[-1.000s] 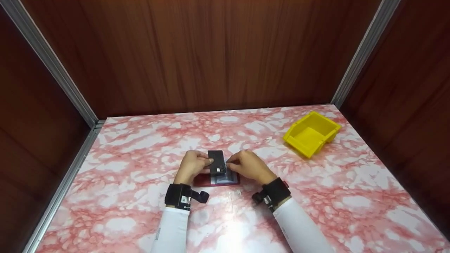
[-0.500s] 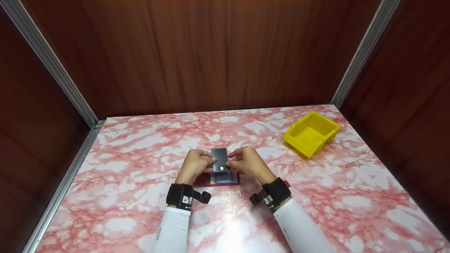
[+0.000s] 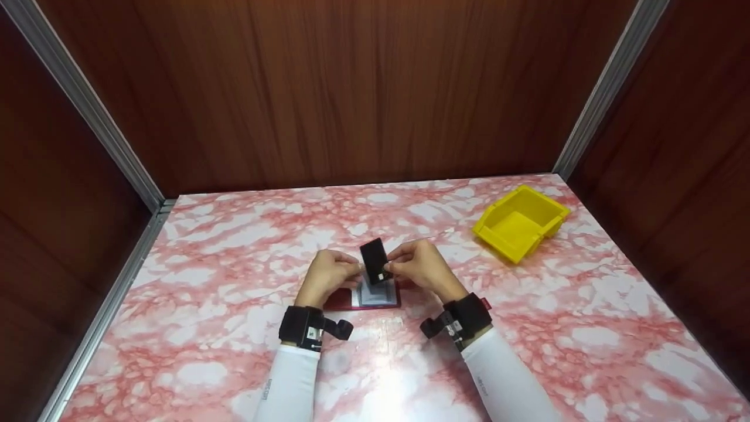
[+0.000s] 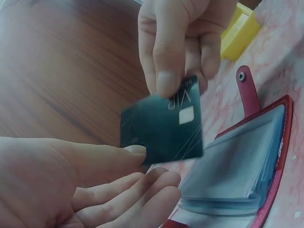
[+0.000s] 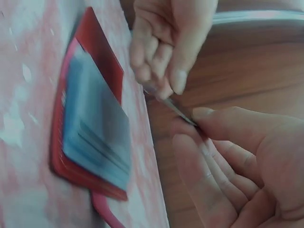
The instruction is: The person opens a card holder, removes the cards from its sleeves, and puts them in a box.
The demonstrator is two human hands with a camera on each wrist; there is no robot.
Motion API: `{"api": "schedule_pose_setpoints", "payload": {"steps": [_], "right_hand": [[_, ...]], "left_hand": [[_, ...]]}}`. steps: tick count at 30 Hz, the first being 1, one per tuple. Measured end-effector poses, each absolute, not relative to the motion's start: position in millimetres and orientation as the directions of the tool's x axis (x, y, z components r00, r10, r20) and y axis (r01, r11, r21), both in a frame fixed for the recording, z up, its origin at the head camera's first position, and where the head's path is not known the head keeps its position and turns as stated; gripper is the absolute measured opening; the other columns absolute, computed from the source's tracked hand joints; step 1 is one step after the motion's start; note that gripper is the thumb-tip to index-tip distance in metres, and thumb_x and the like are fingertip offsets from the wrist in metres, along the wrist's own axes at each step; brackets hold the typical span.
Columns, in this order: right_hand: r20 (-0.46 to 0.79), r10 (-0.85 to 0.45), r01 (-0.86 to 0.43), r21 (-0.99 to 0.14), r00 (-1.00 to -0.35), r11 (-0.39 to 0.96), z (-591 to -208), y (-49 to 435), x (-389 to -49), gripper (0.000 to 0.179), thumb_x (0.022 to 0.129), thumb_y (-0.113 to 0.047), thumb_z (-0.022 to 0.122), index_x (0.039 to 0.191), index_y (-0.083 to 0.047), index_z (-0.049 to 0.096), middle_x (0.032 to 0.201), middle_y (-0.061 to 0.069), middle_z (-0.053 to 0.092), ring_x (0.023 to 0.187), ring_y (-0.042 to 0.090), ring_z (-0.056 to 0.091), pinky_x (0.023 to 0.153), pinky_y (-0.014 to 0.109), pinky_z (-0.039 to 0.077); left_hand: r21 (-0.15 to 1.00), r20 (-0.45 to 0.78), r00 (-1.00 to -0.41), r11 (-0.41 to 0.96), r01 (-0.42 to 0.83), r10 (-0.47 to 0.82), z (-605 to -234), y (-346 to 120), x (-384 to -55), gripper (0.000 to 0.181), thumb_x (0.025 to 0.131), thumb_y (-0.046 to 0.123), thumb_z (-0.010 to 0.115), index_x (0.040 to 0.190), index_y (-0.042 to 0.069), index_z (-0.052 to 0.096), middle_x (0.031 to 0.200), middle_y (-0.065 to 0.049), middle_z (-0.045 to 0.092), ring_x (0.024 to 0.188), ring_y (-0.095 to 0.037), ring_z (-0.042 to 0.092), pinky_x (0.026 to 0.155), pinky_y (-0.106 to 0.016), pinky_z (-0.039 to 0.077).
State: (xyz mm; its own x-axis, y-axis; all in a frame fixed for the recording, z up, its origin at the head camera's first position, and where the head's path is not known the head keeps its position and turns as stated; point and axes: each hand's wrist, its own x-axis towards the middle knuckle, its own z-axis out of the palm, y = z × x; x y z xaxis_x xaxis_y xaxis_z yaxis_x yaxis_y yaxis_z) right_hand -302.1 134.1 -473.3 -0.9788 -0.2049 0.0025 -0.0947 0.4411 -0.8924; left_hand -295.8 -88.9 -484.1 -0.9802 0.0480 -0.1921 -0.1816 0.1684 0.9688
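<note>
Now, head view: above a pink-marbled counter (image 3: pixel 234 281), the right hand (image 3: pixel 425 266) pinches a thin, rectangular black card (image 3: pixel 374 258) leaning toward eleven o'clock, straighter half a second earlier. Left wrist: the glossy card reads "VIP"; the left hand (image 4: pixel 61 171) puts its thumb over it, grip unclear. Right wrist: red holder (image 5: pixel 107 61), translucent sleeves (image 5: pixel 97 114), at nine o'clock.

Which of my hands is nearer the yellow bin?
Right. Your right hand, at the right edge of the black card, is left of the yellow bin and closer to you; your left hand, at the card's left edge, is farther left.
</note>
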Motion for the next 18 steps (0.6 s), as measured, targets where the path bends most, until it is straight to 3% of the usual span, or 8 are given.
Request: {"api": "schedule_pose_setpoints", "payload": {"steps": [9,12,14,18], "right_hand": [[0.198,-0.015,-0.174,-0.824,-0.98,0.539,-456,188,-315,0.022,0.097,-0.009,0.078,0.116,0.002,0.082,0.111,0.023,0.083,0.083,0.014,0.077,0.075,0.018,0.062],[0.264,0.055,-0.185,-0.795,-0.963,0.578,-453,214,-319,0.023,0.099,-0.01,0.076,0.119,0.001,0.081,0.113,0.024,0.082,0.081,0.008,0.073,0.073,0.012,0.056],[0.291,0.115,-0.165,-0.778,-0.95,0.606,-451,233,-320,0.024,0.101,-0.011,0.074,0.122,0.0,0.081,0.115,0.024,0.081,0.083,0.012,0.074,0.071,0.011,0.053],[0.379,0.256,-0.094,-0.7,-0.889,0.708,-449,265,-320,0.025,0.103,-0.014,0.072,0.123,-0.003,0.081,0.117,0.024,0.081,0.098,0.034,0.078,0.083,0.031,0.063]], "left_hand": [[0.965,-0.191,-0.981,0.186,-0.184,0.017,-486,-91,-297,0.017,0.093,-0.001,0.074,0.107,-0.011,0.074,0.097,-0.023,0.081,0.073,-0.017,0.075,0.073,-0.032,0.07],[0.961,-0.202,-0.979,0.195,-0.196,0.011,-486,-91,-298,0.017,0.093,-0.001,0.073,0.107,-0.01,0.074,0.097,-0.021,0.081,0.074,-0.018,0.075,0.075,-0.033,0.07],[0.96,-0.204,-0.979,0.197,-0.199,0.006,-486,-91,-298,0.016,0.093,-0.002,0.073,0.107,-0.01,0.075,0.094,-0.019,0.08,0.074,-0.019,0.075,0.075,-0.033,0.071],[0.959,-0.209,-0.978,0.198,-0.203,0.008,-487,-92,-298,0.015,0.093,-0.002,0.073,0.105,-0.01,0.075,0.089,-0.014,0.078,0.074,-0.018,0.075,0.074,-0.032,0.07]]}}
